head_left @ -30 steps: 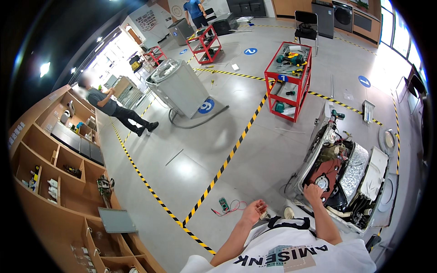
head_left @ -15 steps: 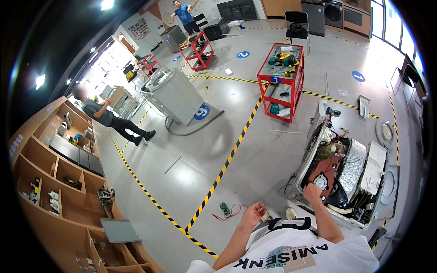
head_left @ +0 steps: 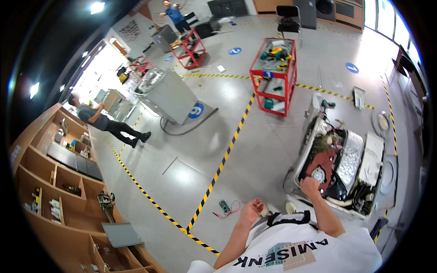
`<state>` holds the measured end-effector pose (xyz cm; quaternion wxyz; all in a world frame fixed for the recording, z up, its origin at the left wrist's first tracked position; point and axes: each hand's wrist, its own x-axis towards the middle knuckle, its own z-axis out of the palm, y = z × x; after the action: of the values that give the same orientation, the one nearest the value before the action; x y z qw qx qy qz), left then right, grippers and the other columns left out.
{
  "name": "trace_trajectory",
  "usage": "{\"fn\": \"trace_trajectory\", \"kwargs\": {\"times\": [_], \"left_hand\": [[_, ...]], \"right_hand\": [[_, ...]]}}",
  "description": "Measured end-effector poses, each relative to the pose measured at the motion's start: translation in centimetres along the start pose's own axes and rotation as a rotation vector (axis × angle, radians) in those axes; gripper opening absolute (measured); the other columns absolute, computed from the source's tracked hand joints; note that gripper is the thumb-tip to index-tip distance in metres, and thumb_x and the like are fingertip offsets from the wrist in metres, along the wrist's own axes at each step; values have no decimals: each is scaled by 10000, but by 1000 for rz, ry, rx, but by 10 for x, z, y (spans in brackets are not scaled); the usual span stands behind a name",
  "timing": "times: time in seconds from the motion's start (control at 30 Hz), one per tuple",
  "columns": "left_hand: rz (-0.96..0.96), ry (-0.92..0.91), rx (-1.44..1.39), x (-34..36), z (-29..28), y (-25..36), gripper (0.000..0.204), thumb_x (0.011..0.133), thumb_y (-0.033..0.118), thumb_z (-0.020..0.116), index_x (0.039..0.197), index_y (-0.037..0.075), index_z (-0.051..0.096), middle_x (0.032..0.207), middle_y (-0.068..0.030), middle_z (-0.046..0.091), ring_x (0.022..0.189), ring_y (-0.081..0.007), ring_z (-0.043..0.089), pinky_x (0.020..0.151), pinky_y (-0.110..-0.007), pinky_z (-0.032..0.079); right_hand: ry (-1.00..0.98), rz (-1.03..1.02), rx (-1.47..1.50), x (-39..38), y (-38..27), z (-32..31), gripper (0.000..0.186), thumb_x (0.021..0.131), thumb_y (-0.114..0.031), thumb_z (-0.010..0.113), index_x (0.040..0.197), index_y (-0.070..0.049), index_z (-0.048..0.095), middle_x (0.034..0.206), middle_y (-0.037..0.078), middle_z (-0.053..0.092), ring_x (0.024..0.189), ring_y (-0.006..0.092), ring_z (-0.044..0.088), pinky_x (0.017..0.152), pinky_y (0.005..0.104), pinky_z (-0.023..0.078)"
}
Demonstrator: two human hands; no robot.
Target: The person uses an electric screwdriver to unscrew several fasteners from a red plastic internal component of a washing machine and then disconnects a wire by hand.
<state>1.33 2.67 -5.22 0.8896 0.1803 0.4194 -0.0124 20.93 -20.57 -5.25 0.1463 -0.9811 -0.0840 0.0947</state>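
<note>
Fingers of my right hand [head_left: 310,185] curl at an opened, white, boxy metal machine [head_left: 349,159]; I can't tell if they pinch. My left hand's [head_left: 252,211] spread loosely. Machine seems heavy, stiff: hold its rim [head_left: 302,159].

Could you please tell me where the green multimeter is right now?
In the head view, the green multimeter lies on the floor, left of the person's left hand.

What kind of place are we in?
Probably an appliance repair training workshop: an opened machine with exposed innards, a red tool cart, and a multimeter on a floor marked with striped tape.
</note>
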Motion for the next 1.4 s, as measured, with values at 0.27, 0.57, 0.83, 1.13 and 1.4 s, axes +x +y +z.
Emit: {"fn": "trace_trajectory", "kwargs": {"times": [0.27, 0.57, 0.83, 1.13, 1.4], "left_hand": [[15, 16, 44, -11, 18, 8, 165, 865, 173, 483, 921, 33, 549, 902, -82, 594, 833, -203, 569, 751, -320, 471], [-39, 74, 146, -27, 38, 12, 244, 876, 170, 471, 1075, 30, 473, 1032, -101, 527, 929, -221, 528, 811, -337, 445], [-68, 127, 139, -31, 45, 7, 204, 872, 145, 460, 1044, 37, 481, 1051, -131, 528, 935, -229, 538, 829, -346, 452], [-72, 96, 143, -25, 53, 8, 216, 865, 137, 470, 1056, 38, 479, 1058, -140, 529, 931, -229, 540, 817, -344, 458], [-68, 115, 108, -24, 50, 9, 201, 860, 134, 480, 1037, 40, 493, 1052, -137, 534, 928, -230, 541, 812, -344, 458]], "right_hand": [[-105, -14, -43, 18, 4, 10, 220, 762, -229, 513, 682, -75, 648, 734, 145, 642, 689, 298, 643, 552, 418, 503], [-3, -11, 41, 8, 28, 1, 315, 837, -317, 500, 726, -48, 619, 712, 161, 629, 679, 334, 626, 603, 434, 497], [-26, 84, -16, -17, 122, -27, 295, 815, -316, 539, 851, -26, 580, 848, 161, 617, 783, 324, 618, 652, 419, 499], [-118, -100, -221, -21, 108, -17, 272, 804, -301, 529, 841, -41, 598, 830, 136, 625, 763, 285, 631, 648, 380, 490], [-229, -32, -273, -16, 90, -33, 196, 803, -215, 512, 778, -95, 664, 791, 97, 662, 734, 232, 649, 603, 372, 489]]}}
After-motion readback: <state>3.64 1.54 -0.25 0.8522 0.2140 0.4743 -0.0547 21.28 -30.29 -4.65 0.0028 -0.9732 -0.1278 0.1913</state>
